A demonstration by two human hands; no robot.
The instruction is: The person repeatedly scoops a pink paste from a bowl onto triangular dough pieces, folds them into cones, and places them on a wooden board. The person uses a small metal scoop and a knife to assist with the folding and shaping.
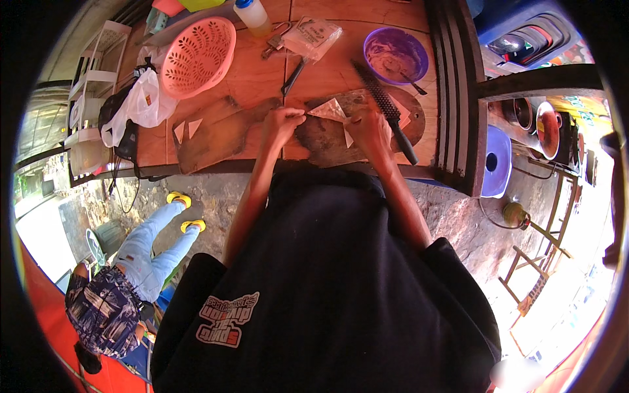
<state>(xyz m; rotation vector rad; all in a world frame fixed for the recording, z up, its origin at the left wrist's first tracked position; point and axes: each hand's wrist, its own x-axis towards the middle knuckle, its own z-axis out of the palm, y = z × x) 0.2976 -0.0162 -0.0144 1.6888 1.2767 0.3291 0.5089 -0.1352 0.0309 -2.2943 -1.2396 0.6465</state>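
Note:
A pale triangular sheet of what looks like dough or wrapper (330, 110) is between my hands, over the dark wooden cutting board (314, 140) on the right. My left hand (283, 125) has its fingertips pinched together right beside the sheet's left corner; whether they grip it is unclear. My right hand (368, 130) pinches the sheet's right end. Under its fingers another narrow pale piece (348, 139) shows. More pale sheets (403, 109) lie partly hidden behind a knife with a dark, dimpled blade (376, 88). Two small triangles (187, 129) rest on the left wooden board (211, 137).
A purple bowl of pale paste (395, 54) with a spoon stands at the back right. Farther left are a pink perforated basket (196, 59), a blue-capped bottle (253, 17), a plastic packet (314, 37) and a white plastic bag (147, 100). A person (123, 294) is behind at left.

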